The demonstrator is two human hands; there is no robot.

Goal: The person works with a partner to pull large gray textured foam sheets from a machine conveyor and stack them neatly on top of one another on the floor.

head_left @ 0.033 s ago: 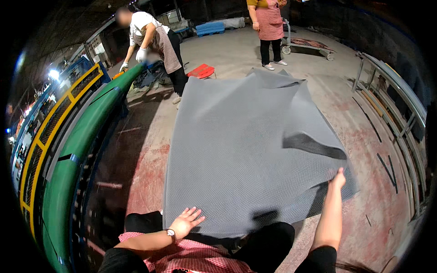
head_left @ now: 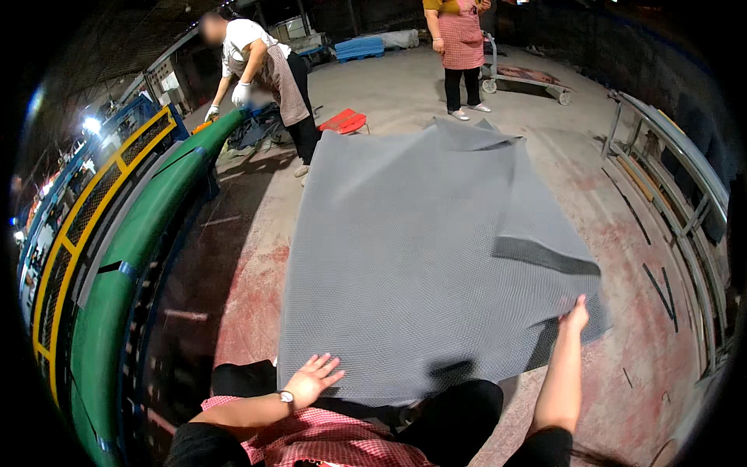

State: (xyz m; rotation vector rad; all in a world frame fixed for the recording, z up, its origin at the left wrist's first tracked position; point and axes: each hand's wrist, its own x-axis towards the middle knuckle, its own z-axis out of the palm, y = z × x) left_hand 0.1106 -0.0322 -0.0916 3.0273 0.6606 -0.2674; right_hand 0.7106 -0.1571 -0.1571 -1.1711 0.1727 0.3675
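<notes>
A large grey textured mat point(head_left: 405, 257) spreads over the floor in front of me, with more than one layer showing along its right side. On its near left corner my left hand point(head_left: 313, 379) lies flat, fingers spread. My right hand point(head_left: 574, 317) is closed on the mat's right edge, where the top layer is bunched and lifted. A raised fold in the mat stands just beyond that hand, and a darker part of the mat shows beneath it.
A long green roll point(head_left: 140, 249) on a machine with a yellow frame point(head_left: 71, 249) runs along the left. One gloved person point(head_left: 257, 66) bends over its far end. Another person point(head_left: 461, 47) stands ahead near a flat trolley point(head_left: 529, 75). A metal rack point(head_left: 677, 171) is at right; a red stool point(head_left: 342, 121) stands beyond the mat.
My right hand has shifted slightly down with the mat's edge. The raised fold beside it has moved a little to the right. My left hand stays nearly in place.
</notes>
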